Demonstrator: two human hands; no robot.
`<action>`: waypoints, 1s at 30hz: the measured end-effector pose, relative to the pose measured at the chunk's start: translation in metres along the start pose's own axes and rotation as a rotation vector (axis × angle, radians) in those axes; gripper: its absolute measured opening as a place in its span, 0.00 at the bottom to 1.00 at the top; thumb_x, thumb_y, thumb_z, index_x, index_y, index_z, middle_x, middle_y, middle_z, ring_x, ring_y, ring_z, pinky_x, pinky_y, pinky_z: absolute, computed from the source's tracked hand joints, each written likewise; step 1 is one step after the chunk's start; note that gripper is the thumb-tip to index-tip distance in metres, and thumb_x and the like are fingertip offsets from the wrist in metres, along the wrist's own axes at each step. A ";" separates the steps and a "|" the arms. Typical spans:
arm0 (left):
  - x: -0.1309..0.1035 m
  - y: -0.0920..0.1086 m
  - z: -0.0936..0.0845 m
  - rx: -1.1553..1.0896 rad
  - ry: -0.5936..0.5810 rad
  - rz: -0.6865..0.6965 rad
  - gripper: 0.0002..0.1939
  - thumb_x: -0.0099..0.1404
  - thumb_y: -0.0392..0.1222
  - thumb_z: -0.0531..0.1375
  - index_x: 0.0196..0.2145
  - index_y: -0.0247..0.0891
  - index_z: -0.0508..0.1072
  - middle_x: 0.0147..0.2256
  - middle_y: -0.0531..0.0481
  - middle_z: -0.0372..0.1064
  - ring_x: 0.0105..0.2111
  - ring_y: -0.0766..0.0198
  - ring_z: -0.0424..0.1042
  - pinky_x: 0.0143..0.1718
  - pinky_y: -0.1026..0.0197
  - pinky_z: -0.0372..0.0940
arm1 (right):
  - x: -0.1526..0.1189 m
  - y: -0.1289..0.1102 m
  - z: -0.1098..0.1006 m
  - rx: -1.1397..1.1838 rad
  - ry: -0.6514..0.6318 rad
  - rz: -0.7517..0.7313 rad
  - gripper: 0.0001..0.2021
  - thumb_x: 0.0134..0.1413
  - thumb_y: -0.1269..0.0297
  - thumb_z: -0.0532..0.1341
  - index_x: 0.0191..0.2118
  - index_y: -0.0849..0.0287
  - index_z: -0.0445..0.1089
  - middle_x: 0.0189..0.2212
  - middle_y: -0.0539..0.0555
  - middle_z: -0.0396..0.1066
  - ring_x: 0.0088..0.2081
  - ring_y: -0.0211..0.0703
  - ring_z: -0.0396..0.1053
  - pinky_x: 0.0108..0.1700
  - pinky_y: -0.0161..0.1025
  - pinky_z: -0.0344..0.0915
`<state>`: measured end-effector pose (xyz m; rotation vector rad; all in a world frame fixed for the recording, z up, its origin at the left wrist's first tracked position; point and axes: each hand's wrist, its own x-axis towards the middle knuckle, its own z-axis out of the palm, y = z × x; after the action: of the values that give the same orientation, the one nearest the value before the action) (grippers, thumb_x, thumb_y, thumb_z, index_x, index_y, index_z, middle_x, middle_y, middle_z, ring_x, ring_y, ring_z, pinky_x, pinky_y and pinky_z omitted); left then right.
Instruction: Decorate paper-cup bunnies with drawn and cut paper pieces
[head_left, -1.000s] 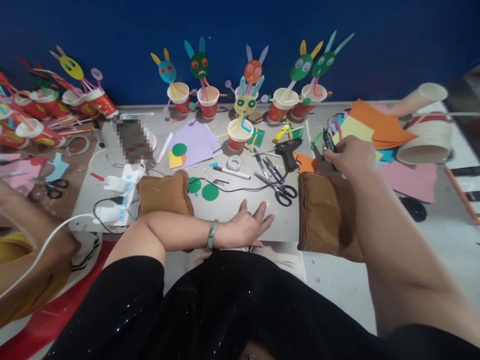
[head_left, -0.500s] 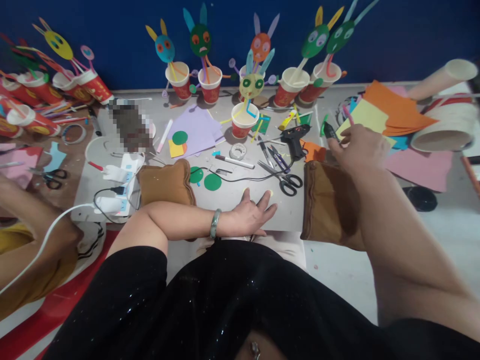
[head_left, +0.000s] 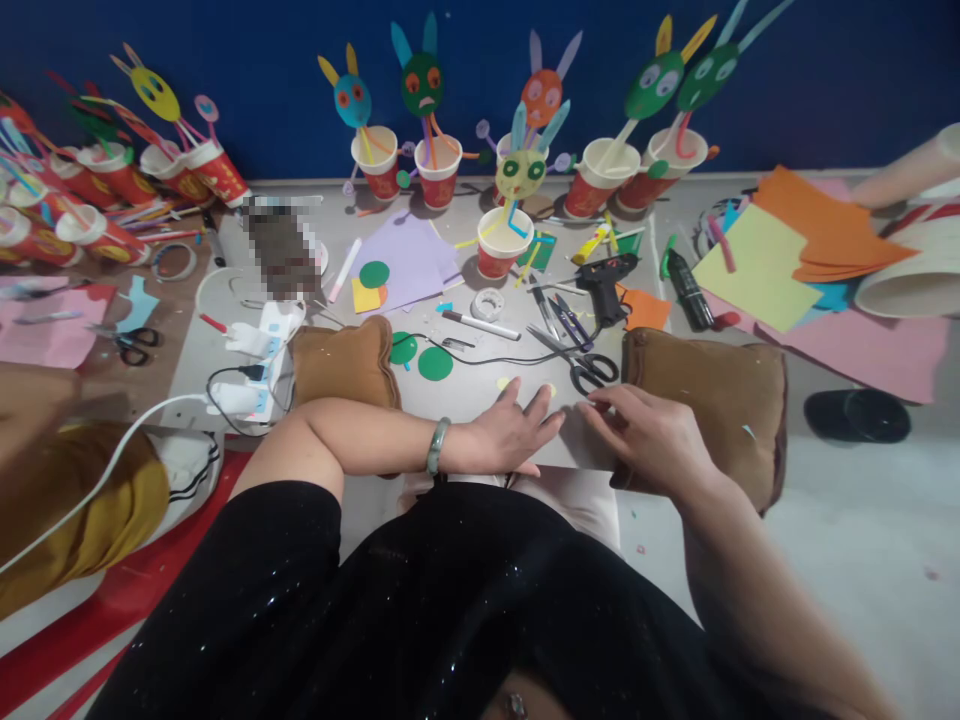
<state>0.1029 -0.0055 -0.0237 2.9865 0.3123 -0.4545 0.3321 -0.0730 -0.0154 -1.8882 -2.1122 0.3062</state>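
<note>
My left hand [head_left: 514,435] lies palm down at the table's front edge, fingers spread and holding nothing. Two small yellow paper discs [head_left: 551,391] are by its fingertips. To its right, my right hand [head_left: 652,432] hovers at the table edge beside a brown cushion [head_left: 705,400], its fingers loosely bent and apart, with no object visible in them. Black-handled scissors [head_left: 592,373] lie just above that hand. Green paper circles [head_left: 436,364], a white marker [head_left: 481,325] and a roll of white tape [head_left: 488,304] lie farther up. A black hot glue gun [head_left: 604,286] rests beyond the scissors.
Red paper cups [head_left: 504,262] with paper-faced straw figures line the back. Coloured paper [head_left: 757,265] and a black marker [head_left: 688,290] lie at right. A white power strip [head_left: 271,350], another brown cushion [head_left: 346,370] and a co-worker's arm [head_left: 37,405] are at left.
My right hand has come back from the coloured paper and the black marker to the table's front edge, near my left hand. The left hand keeps its place, and the view has shifted slightly.
</note>
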 end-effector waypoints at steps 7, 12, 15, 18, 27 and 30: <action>-0.002 0.000 0.000 0.057 0.044 0.013 0.50 0.77 0.66 0.61 0.80 0.24 0.56 0.74 0.09 0.54 0.63 0.33 0.77 0.74 0.30 0.52 | -0.010 -0.005 0.003 0.009 0.005 -0.141 0.13 0.76 0.55 0.58 0.42 0.52 0.79 0.32 0.55 0.82 0.27 0.45 0.77 0.30 0.41 0.67; -0.002 -0.001 -0.004 0.064 0.046 0.014 0.51 0.77 0.66 0.61 0.80 0.24 0.56 0.75 0.10 0.54 0.59 0.35 0.80 0.74 0.32 0.53 | -0.009 -0.001 0.007 -0.072 -0.007 -0.183 0.15 0.77 0.57 0.57 0.44 0.58 0.79 0.33 0.56 0.82 0.28 0.43 0.77 0.29 0.38 0.63; -0.002 0.000 -0.003 0.063 0.046 0.016 0.51 0.77 0.65 0.62 0.80 0.25 0.55 0.75 0.11 0.55 0.56 0.38 0.82 0.74 0.32 0.53 | -0.009 0.001 0.010 -0.087 -0.009 -0.171 0.15 0.77 0.57 0.57 0.44 0.58 0.78 0.34 0.56 0.82 0.29 0.44 0.77 0.30 0.38 0.62; -0.001 0.000 -0.001 0.069 0.047 0.014 0.50 0.77 0.66 0.61 0.80 0.25 0.55 0.75 0.12 0.55 0.53 0.40 0.82 0.74 0.32 0.52 | -0.008 0.001 0.013 -0.102 -0.007 -0.167 0.14 0.77 0.58 0.57 0.44 0.58 0.78 0.35 0.56 0.82 0.29 0.44 0.77 0.30 0.38 0.62; 0.000 -0.001 0.000 0.083 0.069 0.010 0.49 0.77 0.67 0.60 0.79 0.26 0.58 0.75 0.14 0.56 0.52 0.42 0.82 0.73 0.32 0.51 | -0.006 0.003 0.015 -0.113 -0.014 -0.141 0.15 0.77 0.57 0.57 0.45 0.58 0.79 0.36 0.56 0.83 0.30 0.44 0.77 0.31 0.39 0.61; -0.001 -0.001 -0.001 0.098 0.079 0.014 0.49 0.77 0.67 0.60 0.78 0.25 0.60 0.75 0.15 0.57 0.50 0.43 0.82 0.72 0.32 0.52 | -0.006 0.003 0.014 -0.107 -0.031 -0.122 0.15 0.77 0.57 0.57 0.45 0.57 0.79 0.36 0.57 0.83 0.31 0.45 0.77 0.32 0.39 0.62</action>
<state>0.1021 -0.0046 -0.0226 3.1057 0.2830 -0.3611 0.3302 -0.0781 -0.0296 -1.8123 -2.2951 0.1996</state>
